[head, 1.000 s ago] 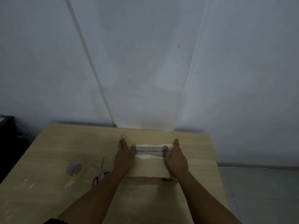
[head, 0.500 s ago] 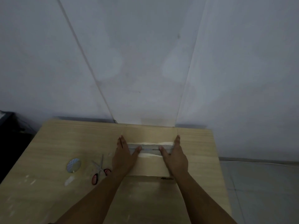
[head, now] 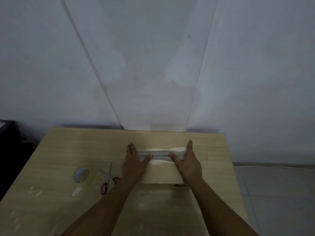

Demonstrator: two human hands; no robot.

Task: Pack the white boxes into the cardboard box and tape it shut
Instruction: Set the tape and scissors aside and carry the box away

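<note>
Pressing flat on the cardboard box, left hand and right hand, grip released, thumbs on seam

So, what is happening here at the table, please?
A person is closing a cardboard box on a wooden table. The left hand and the right hand lie flat on the top flaps, thumbs pressing along the seam in the middle. A tape roll and scissors lie on the table beside the left arm.
</note>
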